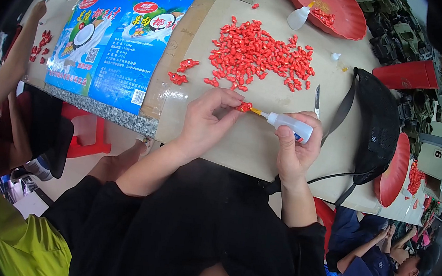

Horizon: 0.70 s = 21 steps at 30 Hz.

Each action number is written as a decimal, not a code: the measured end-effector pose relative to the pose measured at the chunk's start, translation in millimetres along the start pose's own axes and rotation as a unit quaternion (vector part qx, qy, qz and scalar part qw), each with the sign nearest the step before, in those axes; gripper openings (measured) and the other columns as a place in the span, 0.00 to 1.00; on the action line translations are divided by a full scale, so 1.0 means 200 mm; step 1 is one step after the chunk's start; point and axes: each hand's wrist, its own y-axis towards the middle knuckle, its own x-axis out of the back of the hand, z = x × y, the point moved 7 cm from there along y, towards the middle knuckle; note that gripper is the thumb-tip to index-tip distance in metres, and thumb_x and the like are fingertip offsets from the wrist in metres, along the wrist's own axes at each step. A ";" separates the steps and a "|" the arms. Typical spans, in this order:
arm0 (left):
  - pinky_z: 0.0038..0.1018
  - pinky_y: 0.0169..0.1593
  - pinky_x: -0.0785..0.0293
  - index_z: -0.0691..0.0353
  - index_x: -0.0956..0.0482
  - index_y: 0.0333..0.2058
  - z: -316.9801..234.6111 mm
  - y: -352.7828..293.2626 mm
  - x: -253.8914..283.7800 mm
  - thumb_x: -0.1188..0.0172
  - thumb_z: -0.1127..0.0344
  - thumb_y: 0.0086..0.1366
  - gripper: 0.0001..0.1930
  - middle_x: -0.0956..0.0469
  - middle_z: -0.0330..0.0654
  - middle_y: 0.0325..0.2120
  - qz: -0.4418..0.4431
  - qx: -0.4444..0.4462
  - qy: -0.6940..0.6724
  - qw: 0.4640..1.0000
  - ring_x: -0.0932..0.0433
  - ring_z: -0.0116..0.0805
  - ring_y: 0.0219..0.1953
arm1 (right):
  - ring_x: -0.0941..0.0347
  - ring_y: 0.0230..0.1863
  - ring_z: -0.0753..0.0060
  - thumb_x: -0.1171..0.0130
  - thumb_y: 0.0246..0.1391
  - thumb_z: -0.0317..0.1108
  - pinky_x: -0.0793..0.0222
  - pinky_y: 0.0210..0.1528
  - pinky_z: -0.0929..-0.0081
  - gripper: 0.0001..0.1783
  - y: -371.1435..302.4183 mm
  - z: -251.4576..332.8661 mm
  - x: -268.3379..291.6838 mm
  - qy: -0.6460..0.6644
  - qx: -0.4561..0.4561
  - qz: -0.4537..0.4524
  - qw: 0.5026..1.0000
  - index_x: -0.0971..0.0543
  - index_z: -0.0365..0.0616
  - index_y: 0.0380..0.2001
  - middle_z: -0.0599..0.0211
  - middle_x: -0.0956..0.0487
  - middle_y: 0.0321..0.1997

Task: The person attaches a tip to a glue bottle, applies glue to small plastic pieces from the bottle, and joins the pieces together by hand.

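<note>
Between the fingertips of my left hand is a small red piece, glossy and rounded; its exact kind is too small to make out. My right hand is wrapped round a white squeeze bottle with a yellowish nozzle, tilted so that its tip meets the red piece. Beyond my hands lies a wide spread of similar red pieces. A few joined red pieces rest left of that spread.
A blue printed cardboard sheet covers the table's left. Rightward are a craft knife, a black bag with straps, and a red cylinder. Another white bottle leans by a red dish. Other people sit at both sides.
</note>
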 end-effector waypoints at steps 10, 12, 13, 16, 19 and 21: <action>0.21 0.36 0.28 0.67 0.30 0.28 0.00 0.00 0.00 0.43 0.82 0.46 0.09 0.27 0.44 0.31 0.000 0.003 0.008 1.000 0.26 0.29 0.33 | 0.39 0.25 0.84 0.44 0.45 0.29 0.44 0.26 0.89 0.13 0.00 0.01 0.00 -0.003 -0.002 0.007 1.000 0.34 0.38 0.33 0.68 0.36 0.30; 0.21 0.36 0.28 0.67 0.30 0.27 0.00 0.00 0.00 0.43 0.82 0.46 0.09 0.27 0.44 0.31 0.000 0.005 0.002 1.000 0.26 0.29 0.33 | 0.39 0.25 0.84 0.44 0.45 0.29 0.44 0.26 0.89 0.13 0.00 0.01 0.00 -0.008 -0.001 0.010 1.000 0.34 0.38 0.33 0.68 0.36 0.30; 0.21 0.36 0.28 0.67 0.30 0.27 0.00 0.00 0.00 0.43 0.82 0.46 0.09 0.27 0.44 0.31 -0.001 0.007 -0.004 1.000 0.26 0.30 0.33 | 0.39 0.25 0.84 0.43 0.45 0.29 0.44 0.26 0.89 0.13 0.00 0.01 0.00 -0.013 0.000 0.013 1.000 0.34 0.38 0.33 0.68 0.36 0.30; 0.22 0.37 0.28 0.68 0.30 0.28 0.00 0.00 0.00 0.44 0.83 0.46 0.08 0.27 0.44 0.32 0.010 0.005 0.009 1.000 0.26 0.30 0.35 | 0.39 0.26 0.84 0.44 0.46 0.29 0.44 0.26 0.89 0.13 0.00 0.01 -0.01 -0.003 -0.010 0.014 1.000 0.35 0.38 0.33 0.69 0.36 0.30; 0.21 0.37 0.28 0.68 0.31 0.29 -0.01 0.00 -0.01 0.45 0.83 0.48 0.09 0.26 0.45 0.34 0.022 0.009 -0.008 1.000 0.26 0.30 0.37 | 0.37 0.26 0.83 0.45 0.47 0.29 0.42 0.26 0.88 0.13 -0.01 -0.03 0.01 0.086 -0.035 -0.026 0.995 0.35 0.38 0.34 0.69 0.35 0.29; 0.21 0.37 0.28 0.68 0.32 0.30 -0.01 0.00 -0.02 0.46 0.82 0.49 0.08 0.26 0.45 0.34 0.029 0.021 -0.023 0.999 0.26 0.30 0.37 | 0.36 0.26 0.83 0.45 0.47 0.30 0.41 0.27 0.88 0.13 0.00 -0.04 0.00 0.138 -0.080 -0.039 0.986 0.35 0.39 0.34 0.70 0.34 0.29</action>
